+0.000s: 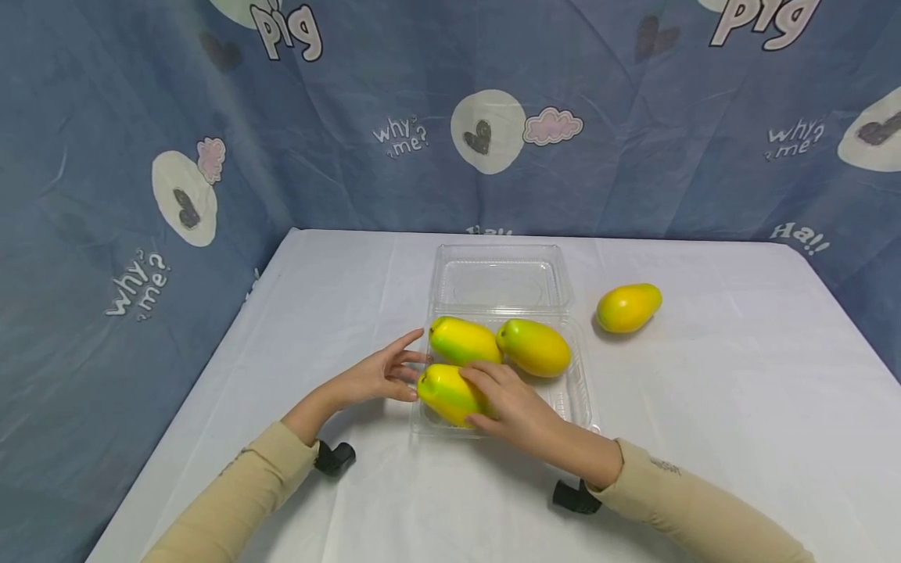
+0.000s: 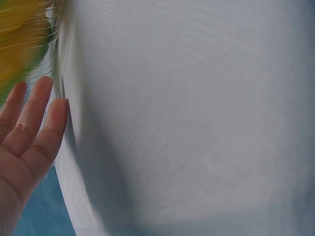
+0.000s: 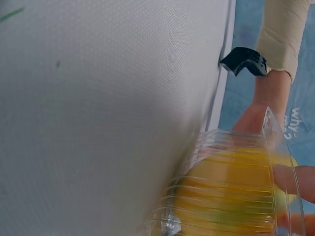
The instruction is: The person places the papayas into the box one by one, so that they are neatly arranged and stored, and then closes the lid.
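A clear plastic clamshell box [image 1: 573, 399] lies open on the table, its lid [image 1: 500, 280] folded back. Two yellow-green mangoes sit in its base: the back left mango [image 1: 464, 341] and the back right mango [image 1: 533, 348]. My right hand [image 1: 519, 408] grips a front mango [image 1: 446, 393] from the right, over the front left of the base. In the right wrist view this mango [image 3: 226, 187] shows through the ribbed wall. My left hand [image 1: 380, 378] is at the box's left side, fingers spread and holding nothing; the left wrist view shows these fingers [image 2: 34, 118] extended.
Another mango [image 1: 629, 308] lies on the white tablecloth [image 1: 704, 391], right of the box. A blue printed curtain [image 1: 394, 180] hangs behind and to the left of the table. Black wrist mounts [image 1: 335, 459] stick out below both sleeves.
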